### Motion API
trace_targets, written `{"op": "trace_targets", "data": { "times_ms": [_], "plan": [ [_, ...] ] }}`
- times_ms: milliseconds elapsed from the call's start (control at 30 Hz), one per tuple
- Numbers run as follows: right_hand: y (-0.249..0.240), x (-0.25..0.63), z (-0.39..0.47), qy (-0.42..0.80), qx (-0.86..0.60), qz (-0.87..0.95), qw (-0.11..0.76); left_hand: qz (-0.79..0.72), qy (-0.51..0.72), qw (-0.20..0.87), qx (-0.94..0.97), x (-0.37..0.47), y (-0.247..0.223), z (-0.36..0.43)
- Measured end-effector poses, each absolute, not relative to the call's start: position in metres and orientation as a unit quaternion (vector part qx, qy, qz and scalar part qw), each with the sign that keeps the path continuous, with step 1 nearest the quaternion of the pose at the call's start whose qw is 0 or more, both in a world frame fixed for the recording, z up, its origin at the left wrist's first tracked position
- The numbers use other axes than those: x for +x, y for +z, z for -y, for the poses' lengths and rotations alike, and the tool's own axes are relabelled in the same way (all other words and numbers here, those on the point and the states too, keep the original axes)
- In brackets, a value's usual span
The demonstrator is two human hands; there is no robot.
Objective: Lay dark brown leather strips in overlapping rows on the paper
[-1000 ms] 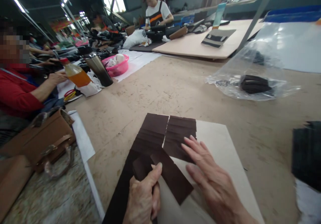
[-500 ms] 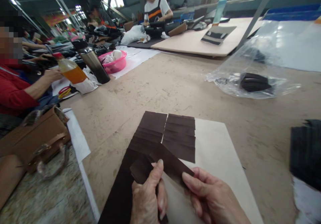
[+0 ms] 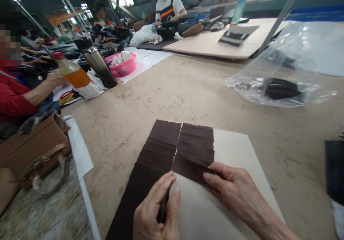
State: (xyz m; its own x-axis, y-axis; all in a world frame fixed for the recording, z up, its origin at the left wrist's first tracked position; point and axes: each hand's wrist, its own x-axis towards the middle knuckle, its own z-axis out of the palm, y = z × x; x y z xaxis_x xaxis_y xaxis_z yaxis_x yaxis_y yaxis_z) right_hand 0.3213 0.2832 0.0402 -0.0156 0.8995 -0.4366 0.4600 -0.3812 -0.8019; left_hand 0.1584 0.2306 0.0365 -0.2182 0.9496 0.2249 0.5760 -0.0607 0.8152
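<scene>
R hand (image 3: 236,186) pinches thin, flat dk-brown strip (image 3: 192,169); L hand (image 3: 147,209) clasps dk bundle (image 3: 163,207); best align edge w/ overlapping dk-brown pcs (image 3: 196,138).

Bare left hand (image 3: 154,211), bare right hand (image 3: 236,186)

dark brown pieces (image 3: 196,139) shingled in two columns on a pale sheet (image 3: 236,154)
pretty flat, slightly wrinkled, skinny pale gap between columns, left one runs further down. one loose strip (image 3: 189,168) sits slanted at the right column's lower end, and a dark bundle (image 3: 162,208), mostly hidden, is just below.
</scene>
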Motion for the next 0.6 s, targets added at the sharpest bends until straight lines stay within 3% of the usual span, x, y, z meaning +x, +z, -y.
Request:
{"op": "trace_targets", "data": {
  "times_ms": [200,600],
  "plan": [
    [0.037,0.325,-0.283,0.514,-0.662,0.499,0.22,-0.603,0.282,0.152,0.731,0.166,0.029,-0.231],
    [0.036,0.324,-0.284,0.513,-0.657,0.502,0.232,-0.632,0.108,0.122,0.758,0.174,0.035,-0.237]
  ]
}}
